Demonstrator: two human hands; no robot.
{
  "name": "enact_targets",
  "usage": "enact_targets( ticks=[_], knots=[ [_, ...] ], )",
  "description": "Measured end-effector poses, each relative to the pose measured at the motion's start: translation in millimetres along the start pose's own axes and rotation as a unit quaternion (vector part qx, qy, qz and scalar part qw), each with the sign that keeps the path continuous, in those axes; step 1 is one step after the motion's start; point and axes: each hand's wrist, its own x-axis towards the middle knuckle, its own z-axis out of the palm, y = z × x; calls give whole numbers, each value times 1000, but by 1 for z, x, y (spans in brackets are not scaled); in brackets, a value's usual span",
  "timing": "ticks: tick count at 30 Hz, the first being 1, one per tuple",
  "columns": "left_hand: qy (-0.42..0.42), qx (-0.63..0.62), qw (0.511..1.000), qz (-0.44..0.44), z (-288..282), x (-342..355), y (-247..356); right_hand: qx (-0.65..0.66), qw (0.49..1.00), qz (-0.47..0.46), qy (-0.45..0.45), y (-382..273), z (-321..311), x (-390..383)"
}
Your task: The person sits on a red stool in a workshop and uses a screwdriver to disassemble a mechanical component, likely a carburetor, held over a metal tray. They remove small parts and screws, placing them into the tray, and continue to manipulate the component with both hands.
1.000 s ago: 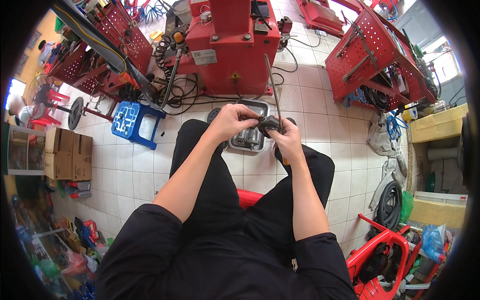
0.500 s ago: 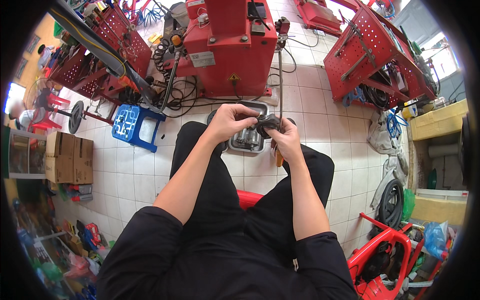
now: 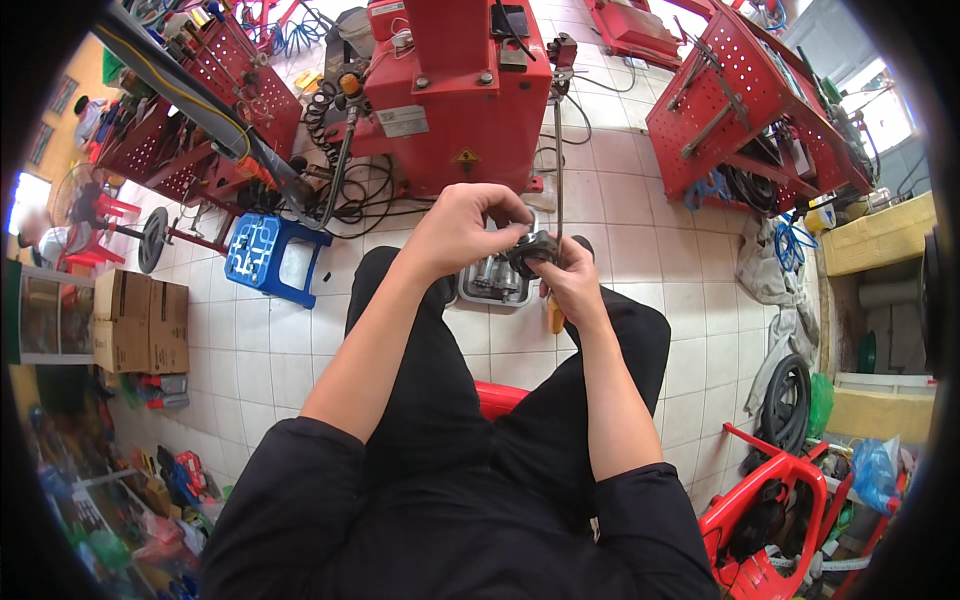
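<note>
My right hand [image 3: 574, 282] is closed round a dark, roundish metal part [image 3: 534, 256], held up between my knees. At that part's upper left side is my left hand [image 3: 468, 230], thumb and fingers pinched together; whatever sits between the fingertips is too small to make out. Below the hands, a grey tray [image 3: 488, 301] with several silvery metal pieces [image 3: 492, 275] rests on the tiled floor, partly covered by my hands. An orange handle [image 3: 556, 316] shows under my right hand; whether that hand grips it I cannot tell.
A red machine [image 3: 460, 140] stands ahead, with black hoses on the floor at its left. Nearby is a blue stool [image 3: 262, 250]. Red perforated tool carts [image 3: 740, 120] flank both sides. Cardboard boxes [image 3: 140, 320] sit left; a red chair [image 3: 770, 500] is at lower right.
My left hand has lifted and turned slightly, its knuckles higher and its fingers more bent over the metal part. My right hand and the part have shifted only a little.
</note>
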Motion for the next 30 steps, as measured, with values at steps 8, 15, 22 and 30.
enact_targets(
  ticks=[8,15,22,30],
  knots=[
    [-31,157,983,90,-8,3,11,-12,1000,0,-6,-5,5,-1],
    [-47,184,978,87,0,6,9,-18,999,-24,-13,-4,7,-3],
    [-55,148,985,65,0,4,10,-31,999,-25,-19,-4,4,-2],
    [-82,158,984,28,-4,4,14,-35,999,0,-17,-14,9,-6]
  ],
)
